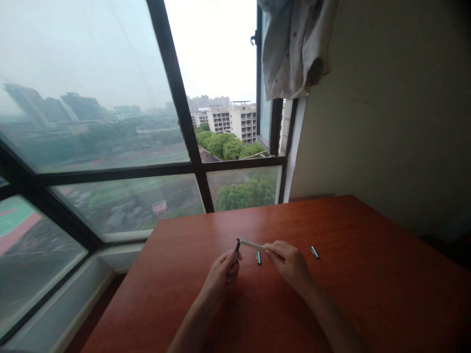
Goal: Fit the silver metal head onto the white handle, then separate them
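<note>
Left hand: the left hand [222, 268], fingers clamped around a dark rod [237, 248], which tilts up to the white stick's left end.
Right hand: the right hand [290, 263], thumb and fingers pinched on the white stick's right end.
White stick: the white stick [251, 244] is held over the brown table [165, 289]; cannot tell if it touches the rod.
Near piece: a small dark piece [258, 258] on the table, near the white stick's right end.
Other piece: a similar piece [314, 252], well right of the white stick.
Window: window frame [198, 167] beyond the white stick.
</note>
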{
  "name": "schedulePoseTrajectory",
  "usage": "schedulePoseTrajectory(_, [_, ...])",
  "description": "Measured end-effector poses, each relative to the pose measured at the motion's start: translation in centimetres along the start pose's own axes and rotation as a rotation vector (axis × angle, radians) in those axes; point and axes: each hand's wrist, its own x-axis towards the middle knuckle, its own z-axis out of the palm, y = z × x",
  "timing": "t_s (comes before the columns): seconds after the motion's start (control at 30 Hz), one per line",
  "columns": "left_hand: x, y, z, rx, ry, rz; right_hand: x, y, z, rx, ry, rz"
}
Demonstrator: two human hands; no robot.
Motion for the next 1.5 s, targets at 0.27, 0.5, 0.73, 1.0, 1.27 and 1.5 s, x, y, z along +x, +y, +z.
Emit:
schedulePoseTrajectory(0.27, [0.08, -0.26, 0.10, 0.066, -0.018, 0.007, -0.19, 0.01, 0.09, -0.027, -0.012, 0.004])
schedulePoseTrajectory(0.5, [0.01, 0.20, 0.09, -0.003, -0.023, 0.013, -0.06, -0.01, -0.06, -0.025, 0.007, 0.007])
schedulePoseTrajectory(0.73, [0.24, -0.22, -0.06, 0.034, -0.008, 0.035, -0.07, 0.01, -0.12, -0.023, 0.003, 0.005])
schedulePoseTrajectory(1.0, [0.12, -0.08, 0.27, 0.053, -0.035, 0.040, -0.08, -0.11, 0.09, 0.003, -0.007, 0.001])
schedulePoseTrajectory(1.27, [-0.01, 0.24, 0.03, 0.021, 0.012, 0.072, -0.10, -0.03, -0.10, 0.020, 0.001, 0.020])
schedulePoseTrajectory(1.5, [0.04, 0.16, 0.43, 0.067, -0.014, 0.081, -0.10, -0.41, 0.02, 0.045, -0.020, 0.026])
